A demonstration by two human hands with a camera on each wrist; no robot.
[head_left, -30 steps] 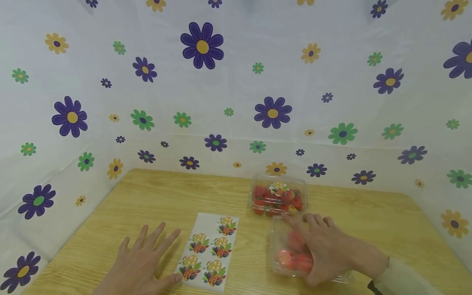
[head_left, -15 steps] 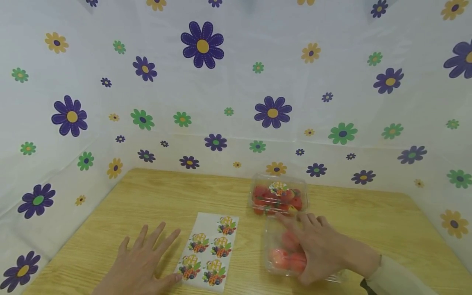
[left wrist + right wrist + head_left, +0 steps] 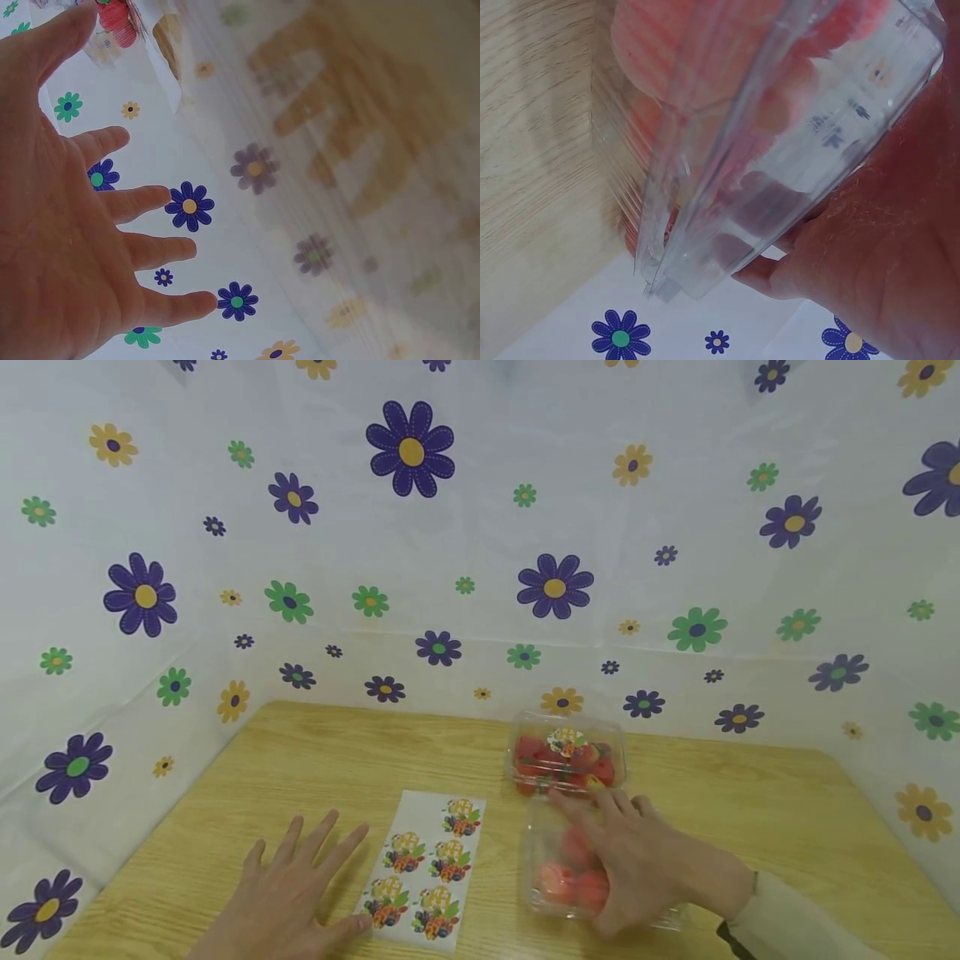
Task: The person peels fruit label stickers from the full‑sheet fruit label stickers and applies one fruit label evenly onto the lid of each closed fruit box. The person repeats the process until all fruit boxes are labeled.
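My right hand (image 3: 641,864) grips a clear plastic clamshell box (image 3: 542,839) from above, fingers reaching its far edge and thumb at its near edge. Pinkish-red fruits that look like peaches (image 3: 558,883) show through the lid. In the right wrist view, the palm lies along the side of the box (image 3: 705,172). My left hand (image 3: 281,889) is spread with fingers straight, low over the table. Its thumb tip lies at the left edge of a white sheet (image 3: 417,810) bearing several round fruit-picture stickers; the sheet's upper left spot is bare.
Just behind the held box stands a second clear clamshell (image 3: 534,727) of red fruits, with a fruit sticker (image 3: 567,742) on its lid. The wooden table (image 3: 360,743) is walled by a white flower-printed sheet (image 3: 480,527) at the back and both sides.
My right hand has slid the box of peaches to the left, nearer the sticker sheet. The left hand, the sheet and the back box stay in place.
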